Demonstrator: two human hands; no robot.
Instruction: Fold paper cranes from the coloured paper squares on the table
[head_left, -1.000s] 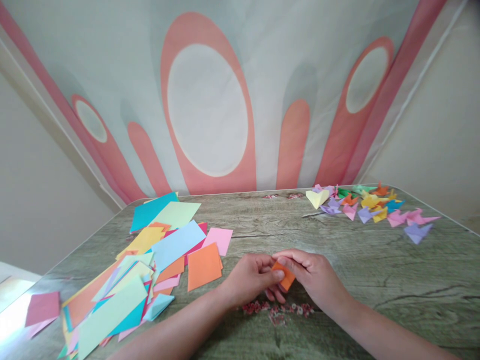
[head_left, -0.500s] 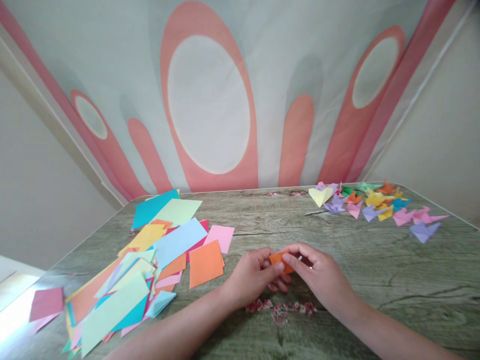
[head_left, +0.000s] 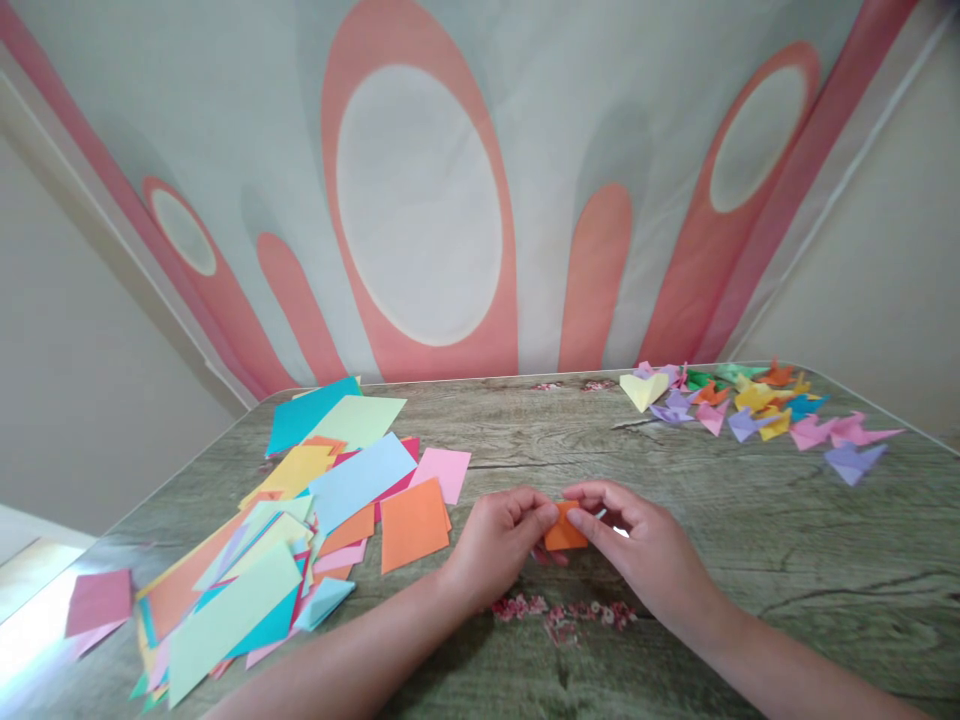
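A small folded piece of orange paper (head_left: 566, 530) is held between my two hands, above the front middle of the table. My left hand (head_left: 506, 540) pinches its left edge between thumb and fingers. On the other side, the thumb and fingers of my right hand (head_left: 634, 535) close on its upper right corner. Fingertips hide parts of the paper's edges. Left of my left hand lies a square of orange paper (head_left: 415, 527), with a pink sheet (head_left: 444, 473) just behind it.
A loose heap of coloured paper (head_left: 232, 620) spreads over the table's left side, with a light blue folded piece (head_left: 324, 604) at its edge. Several folded paper figures (head_left: 750, 400) cluster at the back right. A patterned backdrop (head_left: 420, 200) rises behind the wood-grain table (head_left: 540, 430).
My fingers have shifted on the orange paper, which now faces me flatter and shows more of its surface. Both hands still hold it in nearly the same place.
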